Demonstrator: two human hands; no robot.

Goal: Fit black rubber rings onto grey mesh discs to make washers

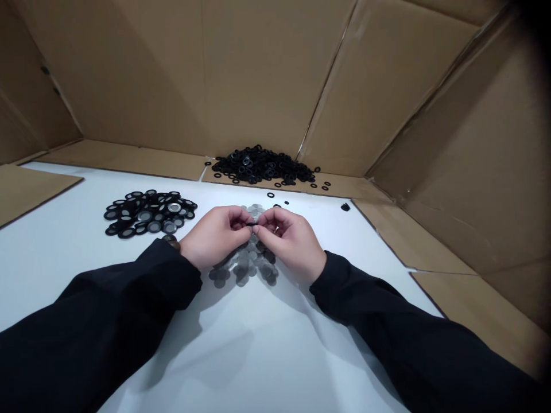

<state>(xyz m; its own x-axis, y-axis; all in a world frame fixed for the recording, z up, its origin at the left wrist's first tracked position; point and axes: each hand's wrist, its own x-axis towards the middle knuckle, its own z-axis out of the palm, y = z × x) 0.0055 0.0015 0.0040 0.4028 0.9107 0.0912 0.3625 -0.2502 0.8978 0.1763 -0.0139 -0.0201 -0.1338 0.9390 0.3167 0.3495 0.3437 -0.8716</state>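
Nearest me on the feed are the two black sleeves [107, 321] running in from the bottom corners of the view, with a bead bracelet [171, 241] on the left wrist. Past those, the left hand [213, 235] and right hand [293, 241] come together near the middle of the white worktop [267, 367], fingertips [239, 217] meeting in a tight pinch on a small black ring [250, 224]. It's mostly buried between them, so I can't make out much of it. Looks like rubber to me, so I'd guess it's light, soft and bendy, and easy to lose from a fingertip hold. Best grab is probably the rim, thumb and finger from opposite sides. Right under the hands sits a loose scatter of grey mesh discs [245, 267], thin and likely fiddly to lift off a flat surface. Toward the left edge there's a pile of larger black rings with metal centres [146, 213], and along the far edge a big heap of small black rings [262, 164] sits against the cardboard lining [150, 74], a few strays [270, 195] lying out in front of it
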